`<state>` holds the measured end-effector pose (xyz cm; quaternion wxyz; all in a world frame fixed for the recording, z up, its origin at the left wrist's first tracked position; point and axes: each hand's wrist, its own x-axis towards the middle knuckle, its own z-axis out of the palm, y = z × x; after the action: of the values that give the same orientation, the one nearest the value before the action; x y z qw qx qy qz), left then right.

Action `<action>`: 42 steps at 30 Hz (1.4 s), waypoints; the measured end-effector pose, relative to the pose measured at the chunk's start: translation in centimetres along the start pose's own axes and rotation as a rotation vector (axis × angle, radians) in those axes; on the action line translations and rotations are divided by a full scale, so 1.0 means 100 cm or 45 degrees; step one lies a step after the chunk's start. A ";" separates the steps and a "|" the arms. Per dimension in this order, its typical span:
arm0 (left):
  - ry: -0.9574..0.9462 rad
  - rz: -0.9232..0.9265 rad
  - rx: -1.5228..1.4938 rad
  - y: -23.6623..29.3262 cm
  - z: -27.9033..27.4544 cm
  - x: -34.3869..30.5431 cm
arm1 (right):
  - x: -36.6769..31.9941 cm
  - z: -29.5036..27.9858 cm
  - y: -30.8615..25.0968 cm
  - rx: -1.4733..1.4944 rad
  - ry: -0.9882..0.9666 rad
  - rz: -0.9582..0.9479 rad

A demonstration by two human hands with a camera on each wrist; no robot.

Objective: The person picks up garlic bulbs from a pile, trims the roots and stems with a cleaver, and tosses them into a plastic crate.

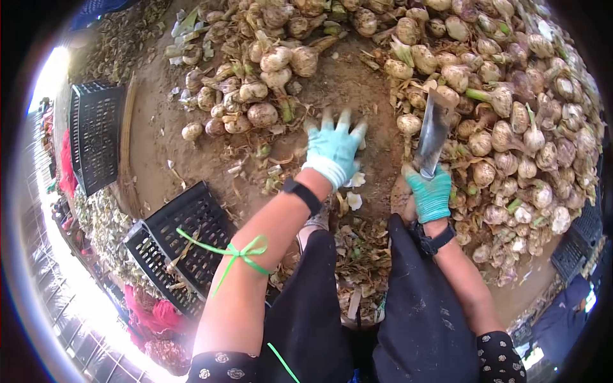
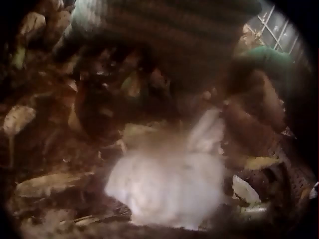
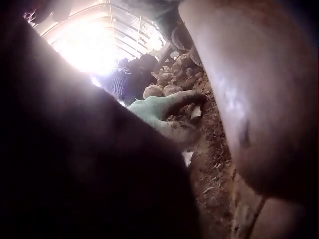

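Note:
The left hand (image 1: 333, 148), in a mint-green glove, is palm down over the soil with its fingers spread; nothing shows in its grip. Just beyond its fingertips lies a cluster of garlic bulbs (image 1: 262, 115). The right hand (image 1: 430, 191), gloved in green, grips the handle end of a broad metal blade (image 1: 434, 133) that points up and away beside the large garlic pile (image 1: 504, 137). In the right wrist view the gloved left hand (image 3: 162, 112) reaches to the ground. A blurred whitish piece (image 2: 167, 186) fills the near part of the left wrist view.
A black perforated crate (image 1: 191, 236) lies tilted at the left, and another crate (image 1: 97, 137) stands farther back. Leaf scraps (image 1: 361, 249) cover the ground between the knees. Dark crates (image 1: 578, 246) stand at the far right. Pink netting (image 1: 153, 313) lies at lower left.

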<state>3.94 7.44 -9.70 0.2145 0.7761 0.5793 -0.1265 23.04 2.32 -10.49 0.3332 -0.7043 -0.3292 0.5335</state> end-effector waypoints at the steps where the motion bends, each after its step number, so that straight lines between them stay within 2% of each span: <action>1: -0.061 -0.121 -0.029 0.000 -0.004 -0.006 | 0.001 -0.001 0.004 -0.021 -0.038 0.013; 2: -0.126 -0.239 -0.060 0.000 -0.007 -0.015 | 0.000 -0.001 0.004 -0.044 -0.074 0.031; 3: -0.197 -0.357 -0.167 0.000 -0.008 -0.026 | -0.003 0.001 0.000 -0.160 -0.037 -0.058; 4: -0.116 -0.311 -0.172 -0.003 0.006 -0.038 | -0.004 0.001 -0.003 -0.152 -0.032 -0.068; 5: -0.218 -0.188 0.002 0.001 0.008 -0.050 | -0.005 0.003 -0.005 -0.152 -0.054 -0.041; 6: -0.433 -0.176 -0.188 0.007 0.005 -0.067 | -0.005 0.005 -0.007 -0.150 -0.077 -0.017; 7: -0.661 -0.040 -0.061 0.016 0.002 -0.081 | -0.004 0.004 -0.005 -0.185 -0.093 0.030; 8: -0.801 0.084 -0.155 0.021 -0.003 -0.095 | -0.003 0.003 -0.006 -0.176 -0.092 0.015; 9: -1.173 0.308 -0.235 0.021 -0.007 -0.097 | -0.002 0.003 -0.007 -0.122 -0.120 0.061; 10: -1.271 0.446 -0.327 0.017 -0.004 -0.100 | -0.003 0.004 -0.008 -0.074 -0.154 0.111; 12: -0.954 0.164 -0.781 0.003 -0.038 -0.087 | -0.005 0.008 -0.011 0.002 -0.176 0.175; 14: -0.267 -0.140 -0.592 -0.029 -0.050 -0.072 | -0.004 0.005 -0.007 -0.023 -0.240 0.118; 15: 0.277 0.057 -0.543 -0.064 -0.040 -0.058 | -0.002 0.006 -0.003 -0.133 -0.225 0.124; 16: 0.257 -0.381 -0.359 -0.074 -0.072 -0.047 | -0.001 0.007 -0.004 -0.135 -0.229 0.115; 18: 0.677 -0.664 0.146 -0.123 -0.066 -0.030 | 0.000 0.011 -0.003 -0.164 -0.213 0.086; 20: 0.454 -1.021 0.004 -0.165 -0.069 -0.011 | 0.002 0.010 -0.004 -0.117 -0.272 0.183; 22: 0.436 -1.227 -0.246 -0.197 -0.055 -0.007 | 0.002 0.010 -0.007 -0.019 -0.271 0.245; 23: 0.302 -1.484 -0.468 -0.203 -0.054 -0.006 | 0.002 0.010 -0.006 -0.008 -0.257 0.227; 24: 0.294 -1.552 -0.565 -0.214 -0.037 -0.008 | 0.003 0.010 -0.007 -0.006 -0.265 0.235; 26: 0.375 -1.443 -0.730 -0.210 -0.018 -0.014 | 0.006 0.008 -0.009 -0.045 -0.297 0.244; 28: 0.322 -0.920 -0.493 -0.209 0.002 -0.033 | 0.008 0.007 -0.009 -0.034 -0.312 0.265; 29: 0.416 -1.180 -0.732 -0.194 0.003 -0.035 | 0.009 0.008 -0.009 -0.026 -0.328 0.280; 32: 0.548 -1.055 -1.091 -0.157 0.014 -0.061 | 0.013 0.007 -0.001 -0.069 -0.340 0.263; 34: 0.416 -1.053 -1.121 -0.143 0.017 -0.073 | 0.013 0.006 -0.003 -0.088 -0.344 0.293; 35: 0.260 -1.098 -0.995 -0.136 0.004 -0.075 | 0.012 0.006 -0.006 -0.032 -0.356 0.313; 36: 0.260 -1.100 -0.996 -0.130 -0.010 -0.075 | 0.012 0.007 -0.007 0.027 -0.365 0.330; 38: 0.483 -0.998 -0.454 -0.121 -0.029 -0.072 | 0.013 0.006 -0.004 0.004 -0.350 0.308; 39: 0.733 -0.851 -0.295 -0.132 -0.016 -0.068 | 0.014 0.005 -0.002 -0.016 -0.336 0.286; 40: 0.734 -0.850 -0.293 -0.135 -0.018 -0.059 | 0.015 0.004 -0.001 -0.014 -0.336 0.285; 42: 0.345 -0.788 -0.486 -0.139 -0.022 -0.036 | 0.015 0.005 0.001 -0.030 -0.368 0.250</action>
<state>-10.52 8.74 -8.80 0.2284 0.5204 0.8223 0.0284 22.94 3.56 -11.50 0.2204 -0.6530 -0.3095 0.6552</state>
